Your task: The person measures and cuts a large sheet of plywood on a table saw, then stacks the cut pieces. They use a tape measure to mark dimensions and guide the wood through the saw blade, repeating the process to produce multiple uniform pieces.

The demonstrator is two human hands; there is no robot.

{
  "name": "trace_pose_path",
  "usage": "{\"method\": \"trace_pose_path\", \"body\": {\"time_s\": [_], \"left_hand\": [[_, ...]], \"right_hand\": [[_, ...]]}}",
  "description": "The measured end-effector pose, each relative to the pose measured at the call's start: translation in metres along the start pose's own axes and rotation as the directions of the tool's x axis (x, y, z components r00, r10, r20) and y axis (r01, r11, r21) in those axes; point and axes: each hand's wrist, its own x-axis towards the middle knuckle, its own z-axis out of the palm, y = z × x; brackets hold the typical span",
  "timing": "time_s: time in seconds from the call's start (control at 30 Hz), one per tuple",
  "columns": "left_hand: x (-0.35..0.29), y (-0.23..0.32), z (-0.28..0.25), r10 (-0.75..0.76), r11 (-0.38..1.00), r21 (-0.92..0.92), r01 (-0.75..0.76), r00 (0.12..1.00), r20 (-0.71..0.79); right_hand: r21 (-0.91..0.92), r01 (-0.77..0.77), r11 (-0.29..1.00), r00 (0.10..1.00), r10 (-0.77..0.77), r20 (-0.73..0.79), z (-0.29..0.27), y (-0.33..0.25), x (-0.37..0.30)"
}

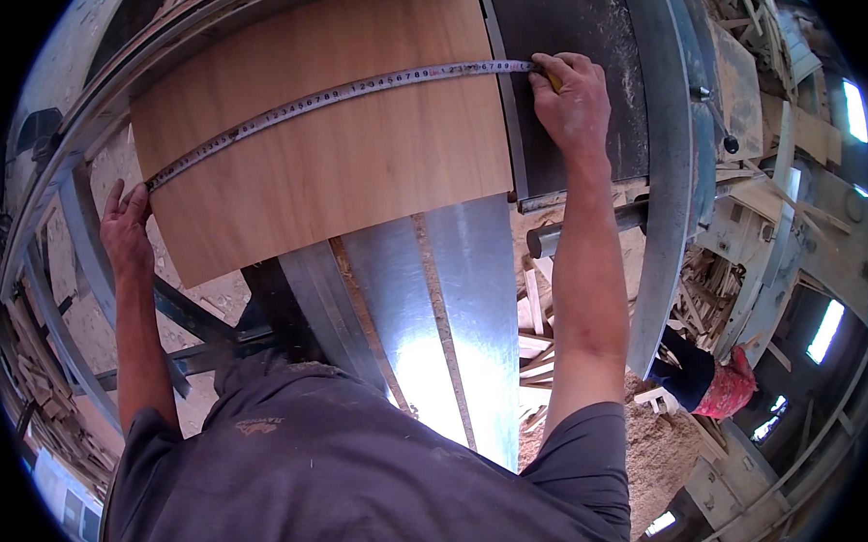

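Two hands at work, one tape measure (pixel 360 87), one wooden panel (pixel 342 170), and that tape runs right across the panel, edge to edge! The left hand (pixel 129 229) holds the tape's end at the panel's left edge; the right hand (pixel 572 103) is closed round the yellow case, just past the right edge, over the dark plate (pixel 585 35). Under the panel, the metal counter (pixel 381 259) shows two long slots, brown along their length, with a bright glare on its near part. Now the surroundings: a long grey rail (pixel 664 213) to the right, offcuts (pixel 709 298) too many to count, one sawdust heap (pixel 659 441), and one other person (pixel 724 385) in red beyond. In the way? The panel covers the counter's far part, the grey shirt (pixel 377 472) blocks its near end, and the right forearm hides some offcuts.
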Motion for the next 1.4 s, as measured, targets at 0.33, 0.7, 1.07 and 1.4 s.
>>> {"method": "trace_pose_path", "body": {"time_s": [0.33, 0.7, 1.07, 1.4], "left_hand": [[-0.002, -0.004, 0.001, -0.035, 0.999, 0.024, 0.037, 0.997, -0.068], [-0.009, -0.004, 0.008, -0.076, 0.996, 0.039, 0.079, 0.995, -0.063], [-0.021, 0.004, 0.019, -0.059, 0.995, 0.083, 0.060, 0.998, -0.011], [-0.029, 0.007, 0.027, -0.057, 0.995, 0.078, 0.058, 0.998, -0.007]], "right_hand": [[0.017, 0.008, 1.000, 0.999, -0.007, -0.050, 0.004, -0.002, -0.004], [0.047, -0.014, 0.999, 0.992, 0.020, -0.123, 0.007, -0.004, -0.004], [0.053, -0.071, 0.996, 0.993, 0.076, -0.094, 0.004, -0.010, -0.006], [0.015, -0.040, 0.999, 0.989, 0.041, -0.144, 0.006, -0.012, -0.006]]}}
